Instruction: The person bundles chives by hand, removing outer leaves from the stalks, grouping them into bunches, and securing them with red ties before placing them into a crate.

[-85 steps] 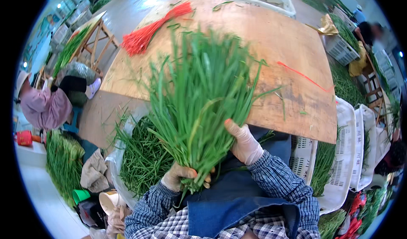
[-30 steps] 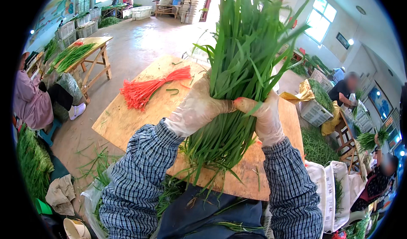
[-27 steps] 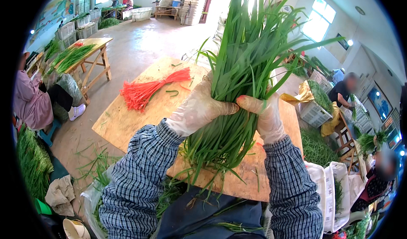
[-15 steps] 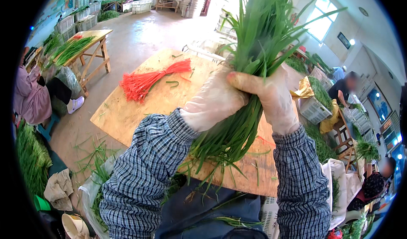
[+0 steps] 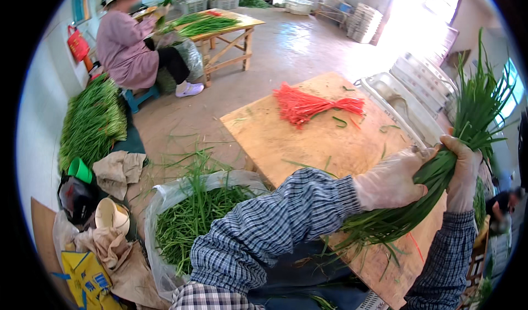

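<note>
A thick bunch of green chives [image 5: 432, 192] slants over the right part of the wooden table, its leafy tops up and to the right. My left hand [image 5: 390, 181], in a thin whitish glove, is wrapped round the lower middle of the bunch. Higher up, my right hand [image 5: 463, 164], gloved too, grips the same bunch with its thumb across the leaves. The loose lower ends fan out over the near table edge. A bundle of red plastic ties [image 5: 316, 104], pinched near its right end, lies on the table [image 5: 264, 128] beyond my hands.
A clear plastic bag [image 5: 155, 244] of green trimmings stands left of the table. White crates [image 5: 399, 104] adjoin its far right side. Farther left are a green heap [image 5: 93, 123], a green cup [image 5: 80, 170] and a cream bucket [image 5: 110, 215]. A seated person [image 5: 129, 51] works at another table [image 5: 242, 24].
The view has swung left, bringing the bag and the seated person further in. The chive bunch now leans more to the right, and my hands sit farther apart along it.
</note>
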### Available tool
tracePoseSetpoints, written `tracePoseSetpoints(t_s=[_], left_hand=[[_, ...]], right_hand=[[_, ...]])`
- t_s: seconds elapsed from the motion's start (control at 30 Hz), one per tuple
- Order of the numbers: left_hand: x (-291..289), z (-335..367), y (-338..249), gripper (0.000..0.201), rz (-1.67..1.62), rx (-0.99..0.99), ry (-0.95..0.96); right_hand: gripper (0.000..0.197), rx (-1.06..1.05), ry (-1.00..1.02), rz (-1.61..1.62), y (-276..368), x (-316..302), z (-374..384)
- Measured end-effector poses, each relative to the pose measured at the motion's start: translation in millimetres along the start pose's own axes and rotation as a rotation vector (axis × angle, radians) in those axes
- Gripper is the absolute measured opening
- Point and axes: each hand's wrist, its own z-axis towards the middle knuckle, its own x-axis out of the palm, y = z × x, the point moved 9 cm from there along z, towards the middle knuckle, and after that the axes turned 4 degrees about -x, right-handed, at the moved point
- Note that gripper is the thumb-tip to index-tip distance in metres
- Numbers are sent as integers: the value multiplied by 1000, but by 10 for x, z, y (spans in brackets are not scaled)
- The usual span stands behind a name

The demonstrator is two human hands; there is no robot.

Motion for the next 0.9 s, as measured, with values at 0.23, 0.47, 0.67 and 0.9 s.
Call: tracePoseSetpoints(t_s=[0.23, 0.47, 0.67, 0.9], left_hand=[[-1065, -1011, 263, 53, -27, -219, -381], [-1191, -1930, 552, 30, 99, -513, -579], [-824, -2081, 741, 26, 137, -439, -521], [-579, -2322, 856, 23, 206, -474, -473]], right_hand=[[22, -65, -44, 74, 263, -575, 307], [14, 20, -4, -107, -276, -338, 467], [32, -215, -31, -507, -641, -609, 657], [31, -309, 55, -449, -630, -437, 526]])
